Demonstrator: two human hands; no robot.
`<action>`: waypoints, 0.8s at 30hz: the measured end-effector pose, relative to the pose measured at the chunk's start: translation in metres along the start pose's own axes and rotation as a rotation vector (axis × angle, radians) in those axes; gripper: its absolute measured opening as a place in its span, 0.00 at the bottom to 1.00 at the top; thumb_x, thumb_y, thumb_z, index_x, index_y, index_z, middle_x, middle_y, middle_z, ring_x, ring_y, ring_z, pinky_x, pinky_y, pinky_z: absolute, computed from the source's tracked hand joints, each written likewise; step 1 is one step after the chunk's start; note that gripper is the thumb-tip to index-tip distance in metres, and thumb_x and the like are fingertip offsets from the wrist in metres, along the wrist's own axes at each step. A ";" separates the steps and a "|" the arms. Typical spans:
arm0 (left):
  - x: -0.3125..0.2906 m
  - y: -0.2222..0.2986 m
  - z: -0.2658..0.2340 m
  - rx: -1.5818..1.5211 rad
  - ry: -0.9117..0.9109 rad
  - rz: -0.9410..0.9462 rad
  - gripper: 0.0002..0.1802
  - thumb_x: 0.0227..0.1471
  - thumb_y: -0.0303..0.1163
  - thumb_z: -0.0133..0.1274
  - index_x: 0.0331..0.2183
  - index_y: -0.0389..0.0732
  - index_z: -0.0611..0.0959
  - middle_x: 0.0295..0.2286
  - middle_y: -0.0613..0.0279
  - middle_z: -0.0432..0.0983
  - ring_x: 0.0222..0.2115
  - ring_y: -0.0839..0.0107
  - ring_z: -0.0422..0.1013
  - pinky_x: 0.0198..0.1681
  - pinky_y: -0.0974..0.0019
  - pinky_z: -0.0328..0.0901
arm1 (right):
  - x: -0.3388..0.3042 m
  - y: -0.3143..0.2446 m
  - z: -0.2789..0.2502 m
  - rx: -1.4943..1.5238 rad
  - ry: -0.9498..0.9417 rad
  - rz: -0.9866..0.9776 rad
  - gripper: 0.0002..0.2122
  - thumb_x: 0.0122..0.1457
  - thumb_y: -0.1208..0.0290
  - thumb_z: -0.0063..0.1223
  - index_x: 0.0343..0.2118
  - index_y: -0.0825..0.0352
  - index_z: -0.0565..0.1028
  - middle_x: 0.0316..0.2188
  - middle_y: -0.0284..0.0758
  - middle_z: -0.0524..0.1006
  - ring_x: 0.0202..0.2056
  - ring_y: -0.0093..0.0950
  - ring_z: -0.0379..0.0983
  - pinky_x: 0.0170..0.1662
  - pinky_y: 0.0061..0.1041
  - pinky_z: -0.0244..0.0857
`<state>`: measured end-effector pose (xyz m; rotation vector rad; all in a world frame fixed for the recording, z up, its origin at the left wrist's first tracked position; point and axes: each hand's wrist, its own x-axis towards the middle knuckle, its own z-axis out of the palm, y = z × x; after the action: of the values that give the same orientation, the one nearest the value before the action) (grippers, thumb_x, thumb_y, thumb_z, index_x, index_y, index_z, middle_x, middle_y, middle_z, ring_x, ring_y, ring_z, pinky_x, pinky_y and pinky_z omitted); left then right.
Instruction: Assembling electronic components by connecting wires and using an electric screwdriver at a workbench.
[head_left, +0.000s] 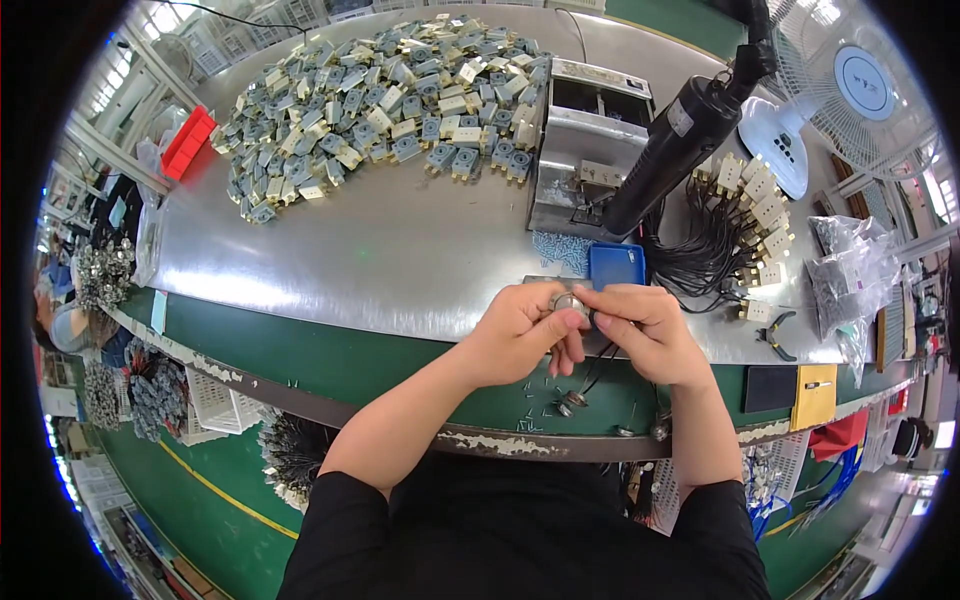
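Observation:
Close to the front of the bench, my two hands meet around a small round metal part (pixel 566 301). My left hand (pixel 518 328) grips it between thumb and curled fingers. From the other side, the fingertips of my right hand (pixel 652 332) are pinched at its edge and partly hide it. Thin black cables (pixel 598 372) hang beneath my right hand. Similar round metal pieces (pixel 570 402) lie below on the green mat (pixel 480 402), beside several loose small screws (pixel 528 425).
Beyond my hands are a blue tray (pixel 617 266), light-blue screws (pixel 562 250), and a metal fixture (pixel 590 150) with a black powered screwdriver (pixel 665 150). Grey-and-cream socket parts (pixel 400 100) are heaped at the back. Cabled sockets (pixel 765 210), pliers (pixel 776 336) and a fan (pixel 860 85) stand right.

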<state>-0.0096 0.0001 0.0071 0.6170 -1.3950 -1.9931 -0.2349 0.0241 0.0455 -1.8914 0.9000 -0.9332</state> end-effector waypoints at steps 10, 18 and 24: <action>-0.005 0.006 -0.007 -0.052 -0.065 -0.048 0.12 0.71 0.32 0.47 0.40 0.33 0.78 0.26 0.57 0.81 0.23 0.73 0.78 0.26 0.71 0.72 | 0.005 -0.006 -0.001 -0.023 -0.006 -0.017 0.19 0.61 0.82 0.52 0.55 0.72 0.79 0.31 0.42 0.80 0.31 0.35 0.77 0.36 0.30 0.67; -0.010 0.050 -0.045 0.496 0.172 0.044 0.22 0.66 0.34 0.56 0.58 0.36 0.76 0.34 0.62 0.83 0.34 0.76 0.76 0.39 0.68 0.72 | -0.008 -0.007 -0.030 -0.531 -0.054 0.193 0.13 0.55 0.79 0.61 0.44 0.71 0.80 0.25 0.40 0.78 0.29 0.35 0.76 0.39 0.34 0.68; -0.023 0.063 -0.168 1.512 0.933 0.352 0.31 0.57 0.35 0.59 0.60 0.39 0.74 0.53 0.49 0.76 0.56 0.55 0.71 0.62 0.50 0.63 | -0.008 0.027 -0.039 -0.453 0.097 0.256 0.11 0.49 0.83 0.65 0.36 0.70 0.77 0.17 0.35 0.69 0.20 0.27 0.63 0.25 0.27 0.58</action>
<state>0.1352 -0.1084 0.0113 1.4729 -1.8797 0.0601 -0.2783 0.0062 0.0343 -2.0454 1.4726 -0.7091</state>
